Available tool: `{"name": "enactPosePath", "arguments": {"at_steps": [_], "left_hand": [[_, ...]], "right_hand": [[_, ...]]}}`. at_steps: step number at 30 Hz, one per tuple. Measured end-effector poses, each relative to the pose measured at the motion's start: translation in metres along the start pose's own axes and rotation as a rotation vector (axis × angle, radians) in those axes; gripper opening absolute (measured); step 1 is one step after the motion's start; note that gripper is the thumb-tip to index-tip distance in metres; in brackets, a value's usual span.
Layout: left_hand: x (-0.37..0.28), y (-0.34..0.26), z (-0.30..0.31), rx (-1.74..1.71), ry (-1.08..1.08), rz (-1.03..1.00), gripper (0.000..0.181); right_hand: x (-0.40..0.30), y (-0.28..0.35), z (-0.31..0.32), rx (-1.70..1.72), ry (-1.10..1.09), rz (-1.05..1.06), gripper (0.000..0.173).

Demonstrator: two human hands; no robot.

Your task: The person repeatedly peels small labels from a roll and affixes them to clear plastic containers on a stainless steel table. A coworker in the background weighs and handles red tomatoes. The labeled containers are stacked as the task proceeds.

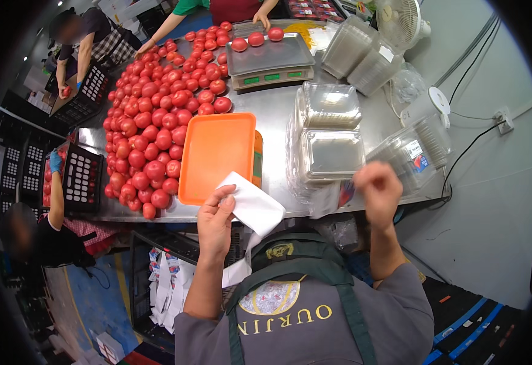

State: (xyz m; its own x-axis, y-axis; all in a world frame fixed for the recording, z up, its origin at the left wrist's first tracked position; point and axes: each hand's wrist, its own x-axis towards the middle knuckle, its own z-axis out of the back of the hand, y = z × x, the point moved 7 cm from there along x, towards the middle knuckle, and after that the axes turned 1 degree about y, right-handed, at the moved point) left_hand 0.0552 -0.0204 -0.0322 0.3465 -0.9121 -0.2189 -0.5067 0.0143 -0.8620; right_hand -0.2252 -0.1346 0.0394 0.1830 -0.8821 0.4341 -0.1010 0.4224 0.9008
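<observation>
My left hand holds a folded white paper strip between thumb and fingers, just in front of an orange tray on a scale. Part of the strip hangs down by my apron. My right hand is raised and blurred, with curled fingers, near the table's front right. Whether it pinches something small cannot be made out. Between the hands stand stacks of clear plastic clamshell boxes. Beside my right hand, more clear boxes bear a printed label. A red and blue printed piece lies by the stack.
Many tomatoes cover the table's left side. A second scale carries three tomatoes. Stacked clear trays and a fan stand at the back right. A black crate with label strips is below left. Other people work around the table.
</observation>
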Motion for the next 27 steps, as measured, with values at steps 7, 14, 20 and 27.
{"name": "enactPosePath", "arguments": {"at_steps": [7,14,20,27], "left_hand": [[-0.009,0.01,-0.025,0.182,0.163,0.071,0.023],[-0.014,0.013,-0.045,0.248,0.263,0.089,0.028],[-0.018,0.019,-0.047,0.474,0.291,-0.013,0.027],[-0.023,0.013,-0.056,0.598,0.236,-0.083,0.021]], "right_hand": [[0.029,-0.146,0.056,-0.004,-0.096,-0.529,0.008],[0.035,-0.175,0.063,-0.146,-0.078,-0.472,0.013],[0.036,-0.149,0.046,-0.531,-0.064,-0.4,0.028],[0.03,-0.127,0.022,-0.911,0.018,-0.202,0.059]]}}
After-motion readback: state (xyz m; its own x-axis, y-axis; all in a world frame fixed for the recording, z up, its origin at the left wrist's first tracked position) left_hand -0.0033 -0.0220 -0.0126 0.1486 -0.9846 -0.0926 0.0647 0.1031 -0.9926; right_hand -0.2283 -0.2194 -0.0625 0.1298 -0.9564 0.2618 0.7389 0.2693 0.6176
